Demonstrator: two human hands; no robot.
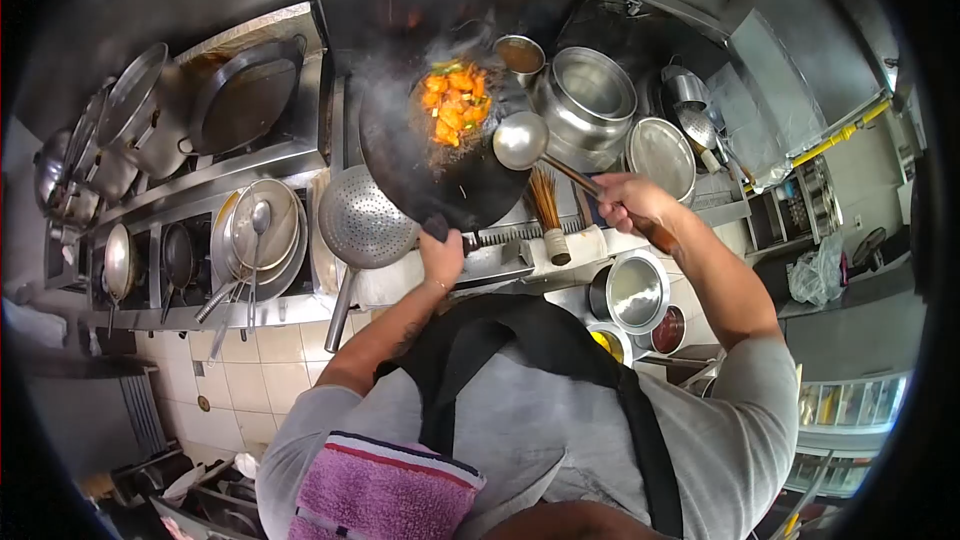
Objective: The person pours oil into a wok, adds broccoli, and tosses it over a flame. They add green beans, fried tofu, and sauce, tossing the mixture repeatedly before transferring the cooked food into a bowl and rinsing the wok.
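A large dark wok (392, 145) sits on the stove in front of me, steam rising from it. Orange-glazed chunks (455, 105) with green bits are heaped toward its far side. My left hand (441, 258) is closed on the wok's near edge, with a dark folded cloth (436, 228) at the fingers. In my right hand (630, 204) is the handle of a ladle (521, 141), fingers wrapped round it. The ladle's steel bowl overlaps the wok's right rim in this view.
Left of the wok lies a perforated strainer (368, 215). A bamboo brush (548, 215) rests by the near right edge. Behind the ladle stand a small pot of brown liquid (520, 55) and a big metal pot (590, 90). Stacked pans (268, 230) fill the left counter.
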